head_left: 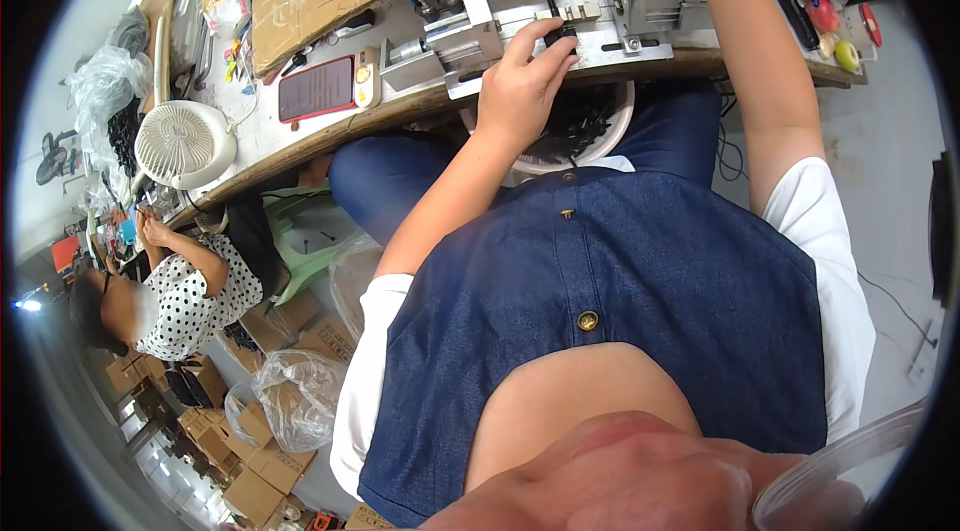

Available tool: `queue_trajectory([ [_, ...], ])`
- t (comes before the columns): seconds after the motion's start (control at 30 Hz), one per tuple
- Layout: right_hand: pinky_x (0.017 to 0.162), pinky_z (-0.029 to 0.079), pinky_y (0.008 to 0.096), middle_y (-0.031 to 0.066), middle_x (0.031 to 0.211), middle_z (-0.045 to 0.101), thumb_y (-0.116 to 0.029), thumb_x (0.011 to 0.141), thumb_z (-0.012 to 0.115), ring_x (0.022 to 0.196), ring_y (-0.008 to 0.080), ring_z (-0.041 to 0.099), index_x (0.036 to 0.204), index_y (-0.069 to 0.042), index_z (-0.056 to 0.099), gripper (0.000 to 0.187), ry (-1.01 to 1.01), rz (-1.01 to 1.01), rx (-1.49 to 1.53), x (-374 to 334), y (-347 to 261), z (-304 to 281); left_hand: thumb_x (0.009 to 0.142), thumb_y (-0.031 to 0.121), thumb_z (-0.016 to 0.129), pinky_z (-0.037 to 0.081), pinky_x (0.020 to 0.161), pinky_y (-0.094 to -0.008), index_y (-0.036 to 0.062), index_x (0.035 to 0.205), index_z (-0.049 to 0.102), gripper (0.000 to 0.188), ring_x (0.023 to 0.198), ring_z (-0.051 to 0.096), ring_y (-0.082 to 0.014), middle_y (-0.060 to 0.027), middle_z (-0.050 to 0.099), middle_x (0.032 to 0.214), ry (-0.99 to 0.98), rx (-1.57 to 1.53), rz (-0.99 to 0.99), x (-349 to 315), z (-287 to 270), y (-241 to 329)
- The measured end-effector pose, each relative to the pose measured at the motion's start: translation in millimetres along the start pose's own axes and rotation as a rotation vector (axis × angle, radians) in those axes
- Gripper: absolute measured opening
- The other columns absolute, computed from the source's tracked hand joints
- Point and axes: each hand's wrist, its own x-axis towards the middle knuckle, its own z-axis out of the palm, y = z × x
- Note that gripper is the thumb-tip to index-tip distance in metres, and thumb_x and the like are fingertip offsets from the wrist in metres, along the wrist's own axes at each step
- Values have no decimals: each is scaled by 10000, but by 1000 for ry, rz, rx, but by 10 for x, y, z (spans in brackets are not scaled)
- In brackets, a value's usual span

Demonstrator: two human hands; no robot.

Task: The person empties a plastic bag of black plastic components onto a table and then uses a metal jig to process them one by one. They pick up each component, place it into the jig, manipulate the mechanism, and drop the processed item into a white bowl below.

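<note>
leaning close to the bench (pixel 262 133), the person in dark blue (pixel 650 261) is right on the spot; the left hand (pixel 520 81) is up at the top centre of the frame, two fingertips narrowed around a small black piece (pixel 566 32), the thing that matters here, sitting between the left metal block (pixel 472 31) and the right metal block (pixel 632 6); is it truly pinched or only steadied? i cannot tell from where i stand; the right forearm (pixel 745 41) climbs the upper right and runs off the top edge, so the right hand is cut off and its grip is a blank to me; and now the danger, folks; those fingers sit in the gap between the blocks, so if either one slid inward a fingertip could be nipped, most likely from the two hands falling out of step; a push off-centre could leave the piece crooked, or flick it loose; a drop over the front edge would probably land in the white tub (pixel 627 116) just below, in among the dark pieces (pixel 578 126), and good luck picking it out; over at the upper left lies the red-edged phone (pixel 316 91), near the bench's lip, where a careless sweep of the left arm might tip it off
</note>
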Motion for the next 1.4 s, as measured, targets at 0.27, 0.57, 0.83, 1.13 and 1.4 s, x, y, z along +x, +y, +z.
queue_trajectory([
  [0.27,593,479,234,46,928,721,-278,1002,702,674,99,574,1145,-101,662,232,-204,809,1268,59,648,-149,903,169,769,609,751,-331,127,1156,757,257,894,749,-245,-51,721,1256,-13,57,3,49,-66,62],
  [0.57,718,548,275,71,1075,716,-170,1053,618,792,128,650,1176,-61,648,167,172,853,1542,-456,209,-512,907,153,765,597,709,-335,165,1201,747,295,820,735,-211,-73,698,1263,-38,29,67,316,-279,55],
  [0.83,857,486,284,45,1199,676,-142,850,820,1001,183,614,1050,-97,717,230,-225,98,628,-1531,-939,-531,866,122,671,520,857,-438,77,933,748,111,986,619,-324,-104,689,1003,16,438,271,1772,-639,-443],
  [1.13,919,514,390,22,1180,669,-187,813,800,1071,275,562,984,-104,697,216,-358,-190,90,-1974,-962,-188,879,151,692,528,845,-451,81,951,713,103,948,650,-332,-117,705,951,-69,459,199,1819,-781,-562],
  [1.4,873,529,367,-3,1182,679,-206,805,797,1019,237,586,986,-101,681,239,-312,-285,32,-2006,-925,-95,906,42,663,516,659,-327,28,1015,713,120,715,684,-278,-139,693,753,69,-146,-133,1671,-883,-419],
])
